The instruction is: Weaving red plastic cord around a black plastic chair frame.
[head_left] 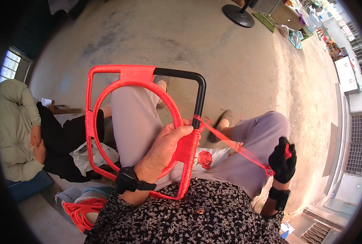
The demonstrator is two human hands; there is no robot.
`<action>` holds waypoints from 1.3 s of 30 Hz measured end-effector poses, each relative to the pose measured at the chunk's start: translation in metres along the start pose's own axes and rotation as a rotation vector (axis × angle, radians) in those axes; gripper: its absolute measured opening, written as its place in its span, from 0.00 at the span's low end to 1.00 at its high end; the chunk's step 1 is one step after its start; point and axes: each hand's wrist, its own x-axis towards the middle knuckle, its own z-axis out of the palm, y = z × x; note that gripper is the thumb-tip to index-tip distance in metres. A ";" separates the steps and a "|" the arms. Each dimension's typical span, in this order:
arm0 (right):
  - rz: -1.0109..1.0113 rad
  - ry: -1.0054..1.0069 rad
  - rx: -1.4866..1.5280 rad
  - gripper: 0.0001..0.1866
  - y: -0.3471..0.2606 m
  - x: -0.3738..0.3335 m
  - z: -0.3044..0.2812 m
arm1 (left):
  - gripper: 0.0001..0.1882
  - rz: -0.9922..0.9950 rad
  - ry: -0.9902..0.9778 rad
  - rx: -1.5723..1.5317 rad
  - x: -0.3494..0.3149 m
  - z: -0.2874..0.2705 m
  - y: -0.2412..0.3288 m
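A square tubular frame with a round ring inside [90, 85] stands tilted over my lap. Red plastic strip wraps most of it, while the far right corner shows bare black tube [199, 97]. My left hand [162, 143] is closed round the frame's right side, thumb on the wrapped joint between ring and tube. Off to the right, my right hand [283, 160] in a black glove is closed on a red plastic strip [236, 145]. The strip runs stretched from the tube to the glove, with a crumpled part beside the glove.
Red strip coils [83, 213] lie at lower left. A seated person [18, 122] with folded hands is on the left, near a white plastic bag [93, 158] and a small wooden stool [65, 110]. A round black stand base [238, 16] and a broom [265, 21] stand far off.
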 end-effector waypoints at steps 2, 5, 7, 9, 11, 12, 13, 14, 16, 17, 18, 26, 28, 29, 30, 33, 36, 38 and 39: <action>0.004 0.024 -0.321 0.18 -0.011 -0.017 -0.019 | 0.12 -0.002 0.005 -0.001 0.000 0.001 -0.003; -0.019 -0.017 -0.478 0.15 -0.013 -0.019 -0.014 | 0.12 -0.005 -0.022 0.027 0.002 0.000 -0.007; -0.073 -0.008 -0.585 0.13 -0.007 -0.014 -0.001 | 0.11 0.006 -0.028 0.042 0.002 0.003 -0.002; -0.053 0.015 -0.655 0.11 -0.001 -0.002 0.021 | 0.11 0.007 -0.038 0.051 0.002 0.004 -0.002; 0.143 0.049 -0.657 0.10 0.002 0.021 0.059 | 0.11 0.010 -0.034 0.045 -0.001 0.003 -0.002; 0.012 -0.076 -0.860 0.11 0.011 0.034 0.066 | 0.11 0.001 -0.046 0.034 0.001 0.006 -0.001; -0.024 -0.134 -0.894 0.11 0.024 0.044 0.083 | 0.10 0.000 -0.045 0.025 0.000 0.006 -0.001; -0.064 -0.189 -0.928 0.12 0.037 0.054 0.100 | 0.10 0.002 -0.037 0.022 0.000 0.005 -0.003; -0.014 -0.218 -0.841 0.12 0.060 0.062 0.138 | 0.10 0.005 -0.029 0.013 0.003 0.001 -0.005; -0.020 -0.278 -0.871 0.13 0.068 0.065 0.146 | 0.10 0.016 -0.026 0.021 0.003 0.001 -0.006; 0.046 -0.276 -0.934 0.11 0.069 0.067 0.155 | 0.10 0.027 -0.024 0.028 0.003 0.002 -0.006; 0.091 -0.139 -0.710 0.07 0.073 0.060 0.150 | 0.12 0.033 -0.006 0.034 0.005 -0.003 -0.010; -0.026 -0.449 -0.959 0.07 0.071 0.052 0.141 | 0.12 0.050 -0.010 0.020 0.005 0.001 -0.009; -0.199 -0.774 -0.990 0.07 0.068 0.053 0.138 | 0.12 0.047 -0.014 0.024 0.005 0.002 -0.008; -0.202 -0.838 -1.053 0.07 0.065 0.049 0.139 | 0.13 0.044 -0.017 0.029 0.004 0.002 -0.006; -0.024 -0.621 -1.017 0.08 0.062 0.040 0.135 | 0.12 0.034 -0.010 0.054 0.005 -0.007 -0.009; 0.028 -0.271 -0.899 0.09 0.064 0.050 0.134 | 0.12 0.041 0.004 0.056 0.006 -0.006 -0.009; -0.035 -0.186 -0.822 0.11 0.067 0.056 0.140 | 0.12 0.066 0.012 0.052 0.007 -0.003 -0.009; -0.075 -0.164 -0.784 0.12 0.071 0.058 0.147 | 0.12 0.086 0.015 0.048 0.007 -0.003 -0.010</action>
